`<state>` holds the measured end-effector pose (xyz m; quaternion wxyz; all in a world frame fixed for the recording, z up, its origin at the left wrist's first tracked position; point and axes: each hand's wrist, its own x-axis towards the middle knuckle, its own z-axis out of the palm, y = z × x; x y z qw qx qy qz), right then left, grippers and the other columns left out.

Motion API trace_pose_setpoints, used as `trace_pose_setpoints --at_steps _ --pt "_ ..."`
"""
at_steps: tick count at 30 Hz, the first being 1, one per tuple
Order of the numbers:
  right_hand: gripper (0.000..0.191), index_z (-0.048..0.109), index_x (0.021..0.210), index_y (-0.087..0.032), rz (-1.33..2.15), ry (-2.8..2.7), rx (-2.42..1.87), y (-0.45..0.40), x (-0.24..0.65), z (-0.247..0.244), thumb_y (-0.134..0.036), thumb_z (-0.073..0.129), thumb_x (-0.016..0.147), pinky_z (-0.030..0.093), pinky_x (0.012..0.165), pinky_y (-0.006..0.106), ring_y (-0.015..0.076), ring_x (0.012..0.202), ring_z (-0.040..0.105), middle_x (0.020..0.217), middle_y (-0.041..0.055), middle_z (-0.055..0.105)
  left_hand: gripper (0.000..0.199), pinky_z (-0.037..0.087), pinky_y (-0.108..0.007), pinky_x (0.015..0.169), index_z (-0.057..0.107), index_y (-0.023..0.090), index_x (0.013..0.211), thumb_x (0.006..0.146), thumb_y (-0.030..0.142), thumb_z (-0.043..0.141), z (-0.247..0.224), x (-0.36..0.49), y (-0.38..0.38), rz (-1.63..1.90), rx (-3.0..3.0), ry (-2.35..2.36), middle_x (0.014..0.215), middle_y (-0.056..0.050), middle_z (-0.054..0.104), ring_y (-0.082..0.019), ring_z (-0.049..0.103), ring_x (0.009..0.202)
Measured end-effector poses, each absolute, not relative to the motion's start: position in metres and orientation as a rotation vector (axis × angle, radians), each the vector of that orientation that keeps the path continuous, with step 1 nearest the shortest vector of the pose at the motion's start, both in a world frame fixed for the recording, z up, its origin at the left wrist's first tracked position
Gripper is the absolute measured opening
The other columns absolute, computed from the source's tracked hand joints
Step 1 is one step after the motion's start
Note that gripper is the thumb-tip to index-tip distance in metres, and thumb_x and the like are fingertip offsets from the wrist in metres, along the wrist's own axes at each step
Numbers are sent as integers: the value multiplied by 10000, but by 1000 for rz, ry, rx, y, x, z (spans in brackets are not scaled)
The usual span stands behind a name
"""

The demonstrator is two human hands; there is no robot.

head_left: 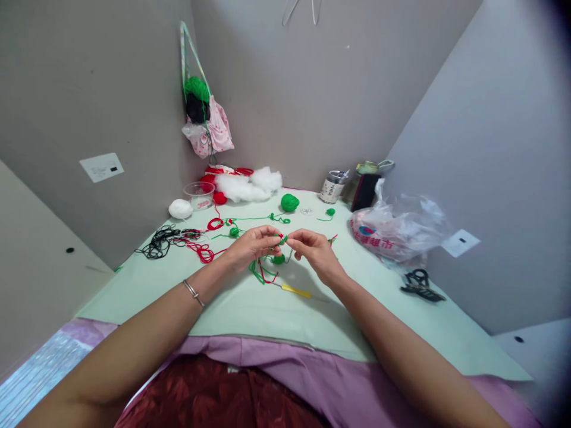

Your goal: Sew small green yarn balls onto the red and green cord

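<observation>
Both of my hands meet above the middle of the pale green table [250, 315]. Between them is a small red and green yarn piece [283, 239]. My left hand [255, 245], with a silver bracelet on its wrist, pinches the piece from the left. The fingertips of my right hand [311, 249] are closed on its right edge. Just below the hands lie a small green yarn ball [278, 260] and loose green and red strands [259, 272]. A yellow-handled crochet hook [295, 291] rests on the table nearer to me.
Tangled black yarn [158, 241] and red yarn [203, 249] lie left. Behind are white stuffing [247, 185], a green yarn ball [289, 203] and a clear cup [199, 196]. A pen tin [332, 187], a plastic bag [392, 229] and a black hair clip [422, 285] stand or lie right.
</observation>
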<state>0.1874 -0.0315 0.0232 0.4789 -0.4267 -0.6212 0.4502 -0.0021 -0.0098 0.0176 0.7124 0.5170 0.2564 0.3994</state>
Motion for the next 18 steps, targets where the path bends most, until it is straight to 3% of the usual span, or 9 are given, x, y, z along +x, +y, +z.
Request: trace_pose_setpoints --at_steps 6,10,15,18 --pt "200 698 777 -170 1043 -1616 -1090 -31 190 24 -368 719 754 436 523 242 94 516 512 627 -19 601 267 510 -259 763 637 133 898 752 320 761 16 -2 -9 857 1135 546 793 -4 605 -95 613 692" --pt "216 680 855 -166 1123 -1588 -1083 -31 189 21 -335 728 729 507 579 272 120 538 583 605 -24 618 304 505 -273 736 649 122 870 714 344 786 13 2 -8 861 1187 633 772 -16 628 -108 619 665" --pt "250 641 1024 -182 1141 -1611 -1018 -35 186 22 -291 648 799 554 711 324 156 686 671 743 2 669 337 496 -273 706 646 118 835 671 364 809 6 6 -5 895 1206 686 763 -21 644 -106 611 639" --pt "188 659 996 -193 937 -1784 -1087 -38 186 22 -297 569 869 533 711 307 161 741 665 801 24 686 312 479 -258 677 636 127 820 681 358 792 1 6 -4 894 1266 725 736 -18 647 -106 611 628"
